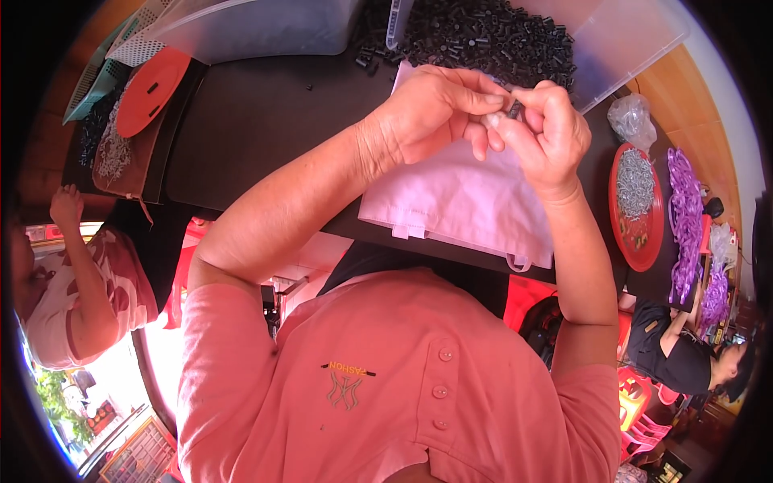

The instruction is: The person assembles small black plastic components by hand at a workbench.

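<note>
While my right hand (555, 133) pinches a small dark piece (515, 108), I cannot tell whether my left hand (435, 111) grips it; black parts (483, 36) lie beyond both hands.

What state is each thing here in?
Right hand, pinching small dark piece
Left hand, partly curled; anything held is unclear
Pink cloth, spread out, wrinkled
Black pieces, heaped loose
Right red tray, holding silvery pieces
Left red tray, holding dark pieces
Plastic bag, crumpled
</note>
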The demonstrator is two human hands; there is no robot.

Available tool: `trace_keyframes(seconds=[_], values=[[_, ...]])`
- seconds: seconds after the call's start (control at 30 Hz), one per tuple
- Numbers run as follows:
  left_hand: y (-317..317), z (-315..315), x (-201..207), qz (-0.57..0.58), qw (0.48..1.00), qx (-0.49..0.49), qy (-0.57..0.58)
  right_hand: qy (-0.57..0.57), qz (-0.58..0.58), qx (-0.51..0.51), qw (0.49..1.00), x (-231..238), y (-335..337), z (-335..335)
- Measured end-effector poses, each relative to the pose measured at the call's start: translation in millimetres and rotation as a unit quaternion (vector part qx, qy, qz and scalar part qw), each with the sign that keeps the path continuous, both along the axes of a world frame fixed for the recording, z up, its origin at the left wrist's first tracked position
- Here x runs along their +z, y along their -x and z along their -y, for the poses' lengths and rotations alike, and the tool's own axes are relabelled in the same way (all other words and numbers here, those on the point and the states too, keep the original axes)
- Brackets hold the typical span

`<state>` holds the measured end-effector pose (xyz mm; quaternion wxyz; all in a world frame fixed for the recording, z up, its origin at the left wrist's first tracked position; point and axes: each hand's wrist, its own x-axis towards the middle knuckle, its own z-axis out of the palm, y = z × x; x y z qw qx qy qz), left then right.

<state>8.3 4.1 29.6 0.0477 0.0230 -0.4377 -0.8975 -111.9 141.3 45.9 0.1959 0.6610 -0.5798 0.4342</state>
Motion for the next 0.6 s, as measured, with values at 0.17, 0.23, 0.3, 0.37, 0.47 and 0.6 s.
trace_keyframes(seconds=[0.17,0.23,0.3,0.37,0.47,0.6], values=[[-2,0,0,0.002,1.000,0.001,0.000,0.011,0.001,0.008,1.000,-1,-1,2],[-4,0,4,0.005,1.000,0.008,-0.008,0.024,0.000,0.011,1.000,-3,0,6],[-3,-3,7,0.011,0.996,0.058,0.069,0.013,0.010,0.021,1.000,-10,1,11],[-7,-1,12,0.036,0.976,0.149,0.156,-0.022,0.084,0.029,0.996,-10,-1,13],[-29,11,56,-0.043,0.915,0.300,0.267,-0.054,0.201,0.008,0.978,-5,6,6],[-50,50,126,-0.046,0.770,0.491,0.406,-0.011,0.289,-0.027,0.957,-2,29,-6]])
